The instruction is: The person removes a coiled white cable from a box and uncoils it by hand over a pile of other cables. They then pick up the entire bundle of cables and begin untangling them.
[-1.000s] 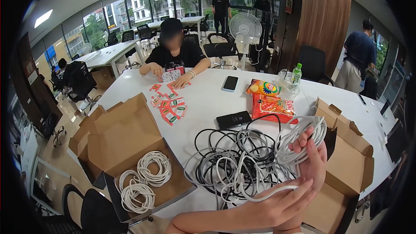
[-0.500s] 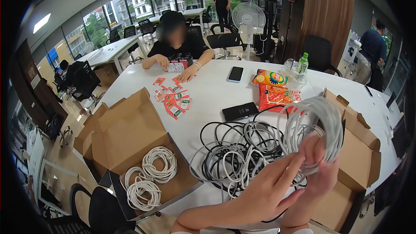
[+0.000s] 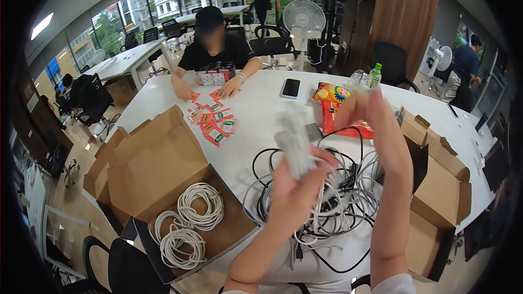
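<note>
My left hand [image 3: 297, 185] is closed around a coil of pale grey cable [image 3: 293, 141], seen edge-on and blurred above the table. Raised to the right of it is my right hand [image 3: 368, 110], apart from the coil, its fingers smeared by motion in front of the snack bags. Beneath both hands lies a tangle of black, grey and white cables [image 3: 343, 215]. On the left, an open cardboard box [image 3: 155, 158] holds several coiled white cables [image 3: 200, 207].
A second open cardboard box [image 3: 433, 207] stands at the right. Orange snack bags [image 3: 331, 92], a green-capped bottle [image 3: 375, 76] and a phone [image 3: 291, 88] sit farther back. Across the table, a person [image 3: 215, 49] handles red-and-white packets [image 3: 215, 122].
The coil has moved left and turned edge-on in my left hand. My right hand has come off it and risen. The person opposite has shifted one hand toward the packets.
</note>
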Demonstrator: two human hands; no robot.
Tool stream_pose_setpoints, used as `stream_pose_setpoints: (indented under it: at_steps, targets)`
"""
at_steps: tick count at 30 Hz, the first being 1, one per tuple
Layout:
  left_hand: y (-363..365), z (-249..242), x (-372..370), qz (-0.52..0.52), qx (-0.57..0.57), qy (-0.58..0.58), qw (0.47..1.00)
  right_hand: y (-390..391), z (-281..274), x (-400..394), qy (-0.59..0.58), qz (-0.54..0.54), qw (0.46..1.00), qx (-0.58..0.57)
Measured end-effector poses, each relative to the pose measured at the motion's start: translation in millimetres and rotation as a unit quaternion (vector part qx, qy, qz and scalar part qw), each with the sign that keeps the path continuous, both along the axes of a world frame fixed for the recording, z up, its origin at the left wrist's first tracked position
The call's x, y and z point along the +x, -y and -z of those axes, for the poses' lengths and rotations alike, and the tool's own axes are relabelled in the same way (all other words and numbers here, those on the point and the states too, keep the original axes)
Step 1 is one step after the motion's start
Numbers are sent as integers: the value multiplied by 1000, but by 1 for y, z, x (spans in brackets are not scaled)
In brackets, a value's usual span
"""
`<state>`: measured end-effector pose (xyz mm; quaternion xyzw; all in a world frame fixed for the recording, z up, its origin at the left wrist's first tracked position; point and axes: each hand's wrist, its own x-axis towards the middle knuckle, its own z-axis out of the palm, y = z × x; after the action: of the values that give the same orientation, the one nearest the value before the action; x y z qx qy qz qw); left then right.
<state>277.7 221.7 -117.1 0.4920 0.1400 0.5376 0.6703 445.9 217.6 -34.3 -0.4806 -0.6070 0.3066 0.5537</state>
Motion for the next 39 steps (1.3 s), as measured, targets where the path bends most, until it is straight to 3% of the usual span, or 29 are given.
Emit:
stream_pose_setpoints:
  at_steps: [1, 2, 3, 6, 7, 10, 13, 14, 16, 20, 23, 29, 32, 35, 39]
  targets:
    - [-3, -3, -6, -58, -6, 82, 995, -24, 0, 13, 30, 18, 999, -5]
    - [-5, -9, -22, -123, -3, 51, 991, -53, 11, 26, 61, 34, 998, -9]
    - [-5, -14, -33, -152, -29, 92, 984, -85, 34, 32, 193, 66, 979, 11]
    - [1, -27, -64, -282, -62, 154, 945, -167, 142, 65, 529, 60, 844, 67]
    - [1, -22, -77, -247, -3, 179, 952, -182, 176, 72, 583, 45, 811, 8]
    - [8, -28, -90, -293, 45, 190, 936, -202, 221, 78, 678, 15, 728, -100]
    - [18, -33, -91, -349, 40, 173, 920, -215, 223, 78, 711, -9, 682, -171]
    - [18, -29, -95, -313, 78, 175, 930, -215, 222, 77, 725, -20, 660, -195]
    - [17, -27, -103, -238, 152, 179, 942, -223, 233, 84, 726, -18, 664, -180]
    - [26, -33, -88, -331, 114, 113, 930, -228, 237, 89, 698, -21, 692, -180]
    - [24, -35, -91, -243, 113, 122, 956, -229, 233, 89, 682, -27, 703, -199]
    - [26, -38, -90, -246, 138, 104, 954, -241, 239, 94, 667, -47, 713, -209]
    - [28, -30, -89, -341, 177, 41, 922, -243, 244, 93, 677, -43, 707, -200]
    - [27, -36, -94, -233, 128, 109, 958, -246, 246, 96, 678, -44, 703, -208]
    - [29, -39, -92, -225, 119, 114, 960, -246, 247, 94, 684, -34, 700, -202]
